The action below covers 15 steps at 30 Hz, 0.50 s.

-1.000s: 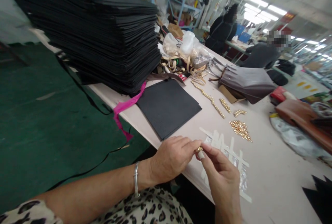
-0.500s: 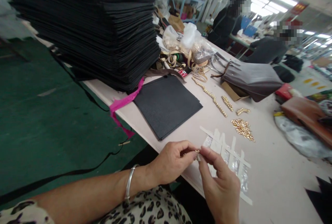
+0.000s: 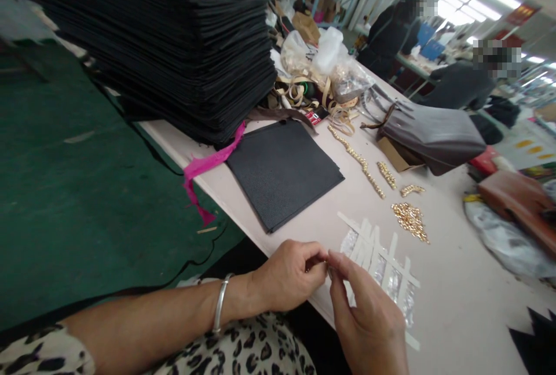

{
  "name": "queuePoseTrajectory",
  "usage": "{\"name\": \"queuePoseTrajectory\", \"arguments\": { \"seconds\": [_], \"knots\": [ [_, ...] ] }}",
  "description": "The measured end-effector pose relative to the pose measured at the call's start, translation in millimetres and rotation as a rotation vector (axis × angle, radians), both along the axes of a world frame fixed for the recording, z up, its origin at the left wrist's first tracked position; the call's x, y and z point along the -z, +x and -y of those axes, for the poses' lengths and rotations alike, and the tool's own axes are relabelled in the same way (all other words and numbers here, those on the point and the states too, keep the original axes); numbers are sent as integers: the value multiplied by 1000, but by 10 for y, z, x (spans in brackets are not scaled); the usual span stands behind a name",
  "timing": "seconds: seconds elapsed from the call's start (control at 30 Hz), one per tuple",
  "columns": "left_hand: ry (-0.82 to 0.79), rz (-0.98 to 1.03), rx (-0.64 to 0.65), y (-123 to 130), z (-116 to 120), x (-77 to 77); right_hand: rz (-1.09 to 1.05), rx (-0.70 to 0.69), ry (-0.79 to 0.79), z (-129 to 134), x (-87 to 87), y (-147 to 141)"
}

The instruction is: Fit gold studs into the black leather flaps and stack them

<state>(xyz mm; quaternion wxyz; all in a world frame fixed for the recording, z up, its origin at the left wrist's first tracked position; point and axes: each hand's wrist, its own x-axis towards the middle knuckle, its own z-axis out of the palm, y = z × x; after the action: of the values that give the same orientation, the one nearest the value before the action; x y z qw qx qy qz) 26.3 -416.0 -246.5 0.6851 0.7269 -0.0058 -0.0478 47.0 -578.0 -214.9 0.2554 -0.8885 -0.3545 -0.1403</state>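
Observation:
Above the table's front edge, my left hand (image 3: 289,276) and my right hand (image 3: 367,308) meet at the fingertips. Both pinch a small gold chain piece (image 3: 329,269), mostly hidden by the fingers. Just beyond my right hand, pale tape strips (image 3: 393,246) cross over clear plastic on the table. Farther off lies a loose heap of gold chain links (image 3: 409,221). Behind it are a long gold chain (image 3: 358,160) and two short gold lengths, one straight (image 3: 386,175) and one curved (image 3: 412,190).
A tall stack of black sheets (image 3: 174,45) rises at the left, with flat dark sheets (image 3: 284,175) before it. Pink fabric (image 3: 208,164) hangs over the edge. A grey bag (image 3: 434,129), a brown leather piece (image 3: 508,195) and plastic bags (image 3: 332,54) lie beyond. Two people sit behind.
The view has shifted slightly. My fingertips stay together but have turned a little, and less of the gold piece shows between them.

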Motion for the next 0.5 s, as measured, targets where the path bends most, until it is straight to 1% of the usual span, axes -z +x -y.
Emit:
{"name": "queuePoseTrajectory", "arguments": {
  "seconds": [0.13,0.27,0.4,0.5],
  "knots": [
    [-91,-61,-15,6,-44,39,-78,-51,-11,-29,-41,34],
    [-173,-96,-33,14,-84,74,-63,-112,-35,-72,-54,84],
    [-255,-135,-67,29,-116,108,0,-205,-10,-106,26,178],
    [-333,-182,-105,49,-150,108,77,-276,-34,-135,91,294]
  ]
}}
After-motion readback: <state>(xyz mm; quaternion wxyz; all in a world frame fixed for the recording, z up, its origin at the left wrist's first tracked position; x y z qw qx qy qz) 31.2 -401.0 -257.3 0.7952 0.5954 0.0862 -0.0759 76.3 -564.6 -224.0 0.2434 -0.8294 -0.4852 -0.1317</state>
